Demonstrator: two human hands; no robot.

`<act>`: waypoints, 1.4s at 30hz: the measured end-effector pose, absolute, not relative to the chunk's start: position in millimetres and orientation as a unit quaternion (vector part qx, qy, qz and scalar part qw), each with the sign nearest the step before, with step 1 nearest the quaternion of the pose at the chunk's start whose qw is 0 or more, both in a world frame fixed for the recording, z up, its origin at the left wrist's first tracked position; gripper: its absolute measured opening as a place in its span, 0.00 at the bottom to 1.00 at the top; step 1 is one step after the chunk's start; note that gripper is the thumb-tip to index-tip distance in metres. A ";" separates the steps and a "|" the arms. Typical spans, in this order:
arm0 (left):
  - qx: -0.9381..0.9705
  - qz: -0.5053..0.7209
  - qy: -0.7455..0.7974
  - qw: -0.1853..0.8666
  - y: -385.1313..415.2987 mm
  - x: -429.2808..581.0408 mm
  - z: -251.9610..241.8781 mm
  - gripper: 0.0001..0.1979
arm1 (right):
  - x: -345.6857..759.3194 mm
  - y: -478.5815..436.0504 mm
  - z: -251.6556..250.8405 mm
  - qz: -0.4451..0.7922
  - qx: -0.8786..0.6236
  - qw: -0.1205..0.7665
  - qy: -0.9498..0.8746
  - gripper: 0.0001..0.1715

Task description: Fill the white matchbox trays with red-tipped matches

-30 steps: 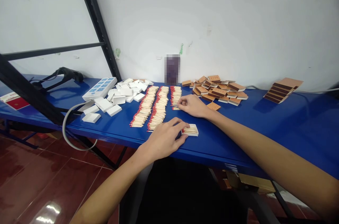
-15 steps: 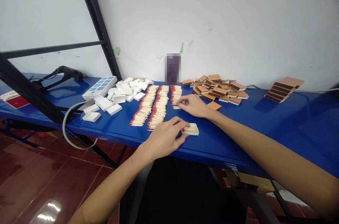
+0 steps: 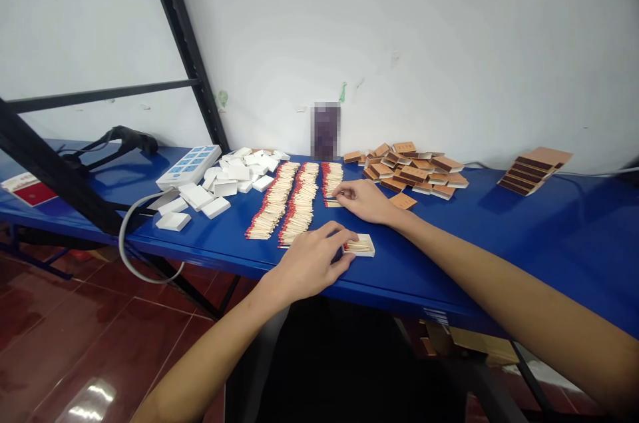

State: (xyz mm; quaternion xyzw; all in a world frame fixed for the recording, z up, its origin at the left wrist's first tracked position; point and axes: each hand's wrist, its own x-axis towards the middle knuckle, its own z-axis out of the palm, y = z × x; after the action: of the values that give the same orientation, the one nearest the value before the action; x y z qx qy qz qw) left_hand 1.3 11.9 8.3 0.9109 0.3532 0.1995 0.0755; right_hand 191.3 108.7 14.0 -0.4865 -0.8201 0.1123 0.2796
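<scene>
The tabletop [image 3: 499, 230] looks like smooth, glossy painted metal. Matt white card trays [image 3: 196, 195] lie at nine o'clock, paperboard sleeves [image 3: 413, 174] at three; matchsticks [image 3: 273, 206] are bare wood; floor tiles [image 3: 64, 336] toward eight look shiny.

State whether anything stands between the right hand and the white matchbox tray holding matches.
Nothing visible stands between the right hand, at the shortest match row, and the white matchbox tray. At the tray, the left hand partly covers its left end.
</scene>
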 end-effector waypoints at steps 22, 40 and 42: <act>0.909 0.203 0.354 0.081 11.7 1.2 8.3 0.12 | 189.2 107.8 16.8 0.103 -0.498 0.256 -0.822 0.17; 0.911 0.202 0.351 0.075 13.0 0.8 6.6 0.12 | 191.3 110.4 13.8 0.096 -0.490 0.260 -0.827 0.17; 0.911 0.201 0.352 0.075 13.0 0.8 6.5 0.12 | 192.5 111.4 11.7 0.099 -0.487 0.269 -0.825 0.17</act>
State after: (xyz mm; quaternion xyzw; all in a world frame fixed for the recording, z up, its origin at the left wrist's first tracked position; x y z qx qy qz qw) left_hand 0.8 13.0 6.5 0.9112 0.3516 0.2012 0.0747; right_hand 192.5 111.4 11.7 -0.4867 -0.8250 0.0989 0.2695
